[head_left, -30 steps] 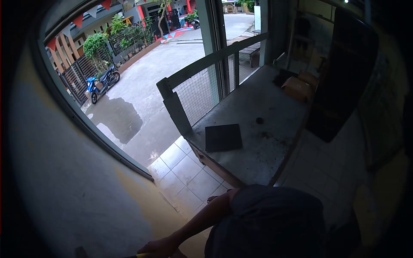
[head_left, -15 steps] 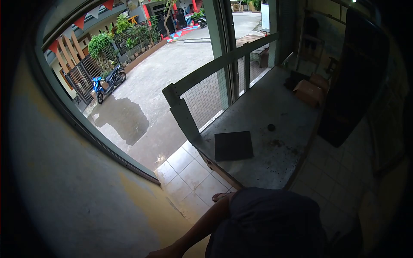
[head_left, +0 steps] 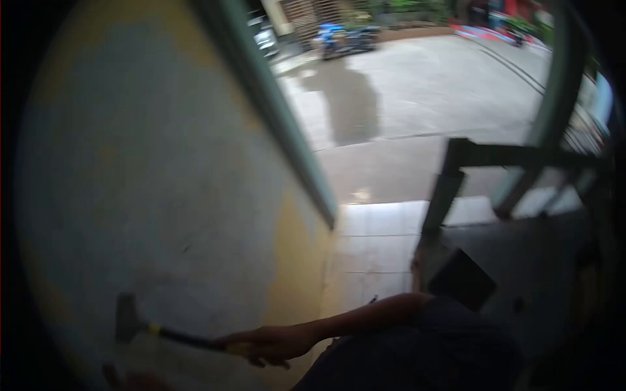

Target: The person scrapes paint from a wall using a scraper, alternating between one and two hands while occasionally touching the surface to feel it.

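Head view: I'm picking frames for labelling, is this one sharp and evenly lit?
Head view: no, motion-blurred throughout, scraper and right hand smeared; fisheye bends the green frame; corners vignetted black; street bright, wall dim.

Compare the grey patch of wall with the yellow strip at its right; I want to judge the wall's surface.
The grey patch is broad and fills most of the wall; the yellow strip is narrow, at the edge by the floor tiles. The scraper in the right hand has its blade over the grey patch, not the yellow strip. Both belong to one flat, mottled wall.
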Tool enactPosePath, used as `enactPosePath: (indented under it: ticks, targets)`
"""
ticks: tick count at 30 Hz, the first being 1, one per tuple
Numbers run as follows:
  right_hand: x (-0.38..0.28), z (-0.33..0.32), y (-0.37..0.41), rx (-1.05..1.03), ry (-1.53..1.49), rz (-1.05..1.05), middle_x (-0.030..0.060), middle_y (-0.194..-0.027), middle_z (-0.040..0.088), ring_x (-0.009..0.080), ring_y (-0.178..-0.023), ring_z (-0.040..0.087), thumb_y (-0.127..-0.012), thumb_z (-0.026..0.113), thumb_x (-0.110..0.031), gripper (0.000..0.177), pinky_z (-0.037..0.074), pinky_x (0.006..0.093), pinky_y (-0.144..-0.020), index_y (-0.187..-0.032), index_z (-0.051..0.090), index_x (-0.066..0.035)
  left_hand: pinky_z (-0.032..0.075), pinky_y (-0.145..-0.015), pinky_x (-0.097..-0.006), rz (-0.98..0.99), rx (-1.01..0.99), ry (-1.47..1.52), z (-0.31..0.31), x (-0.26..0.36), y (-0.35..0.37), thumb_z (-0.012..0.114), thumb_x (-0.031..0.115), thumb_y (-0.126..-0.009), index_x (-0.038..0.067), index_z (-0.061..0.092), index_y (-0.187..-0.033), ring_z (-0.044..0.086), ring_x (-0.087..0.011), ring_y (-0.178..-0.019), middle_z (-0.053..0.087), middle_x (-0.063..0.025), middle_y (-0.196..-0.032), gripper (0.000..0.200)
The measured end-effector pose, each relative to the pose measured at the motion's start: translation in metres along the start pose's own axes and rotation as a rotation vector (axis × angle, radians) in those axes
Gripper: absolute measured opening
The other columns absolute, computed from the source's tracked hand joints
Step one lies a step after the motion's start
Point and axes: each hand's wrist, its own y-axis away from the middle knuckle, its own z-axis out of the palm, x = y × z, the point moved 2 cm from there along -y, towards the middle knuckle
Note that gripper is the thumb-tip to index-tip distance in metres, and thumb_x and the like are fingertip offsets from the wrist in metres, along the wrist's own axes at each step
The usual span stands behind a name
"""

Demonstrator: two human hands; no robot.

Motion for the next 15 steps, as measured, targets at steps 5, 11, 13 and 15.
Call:
enactPosePath:
  ticks: [5, 11, 13, 15]
  targets:
    - [-0.022, -0.033, -0.006, -0.032, -0.072, 0.177, 0.0001, -0.065, 0.045, 0.0079, -0.048, 0.046, -0.098, 0.035, -0.018, 0.059, 0.044, 0.0230, -0.049, -0.150, 0.012, -0.006, 0.038, -0.100, -0.0548, 0.187, -0.579, 0.235, 0.022, 0.000, 0.005, 0.045, 0.039, -0.091, 0.005, 0.059, -0.117, 0.048, -0.0392, -0.119, 0.055, -0.0140, -0.117, 0.045]
    - [-0.063, -0.015, -0.056, -0.067, -0.053, -0.006, 0.0017, -0.065, 0.045, 0.0077, -0.047, 0.041, -0.099, 0.030, -0.012, 0.056, 0.040, 0.0229, -0.046, -0.151, 0.010, -0.009, 0.027, -0.110, -0.0539, 0.321, -0.893, 0.357, 0.023, -0.003, -0.030, 0.047, 0.045, -0.087, 0.017, 0.057, -0.125, 0.039, -0.0330, -0.132, 0.046, -0.0110, -0.135, 0.048]
    - [-0.053, -0.034, -0.060, -0.091, -0.069, 0.024, 0.0019, -0.065, 0.045, 0.0076, -0.047, 0.041, -0.099, 0.030, -0.012, 0.056, 0.040, 0.0227, -0.046, -0.151, 0.010, -0.009, 0.027, -0.112, -0.0521, 0.469, -0.997, 0.300, 0.027, 0.048, -0.023, 0.058, 0.043, -0.086, 0.018, 0.058, -0.123, 0.035, -0.0270, -0.136, 0.043, -0.0083, -0.137, 0.045]
    - [-0.060, -0.046, -0.074, -0.097, -0.135, 0.106, 0.0025, -0.068, 0.045, 0.0075, -0.049, 0.041, -0.097, 0.032, -0.010, 0.059, 0.040, 0.0220, -0.046, -0.151, 0.009, -0.011, 0.029, -0.112, -0.0495, 0.515, -0.940, 0.256, 0.056, 0.077, -0.025, 0.063, 0.039, -0.083, 0.018, 0.060, -0.115, 0.042, -0.0240, -0.129, 0.049, -0.0062, -0.128, 0.039]
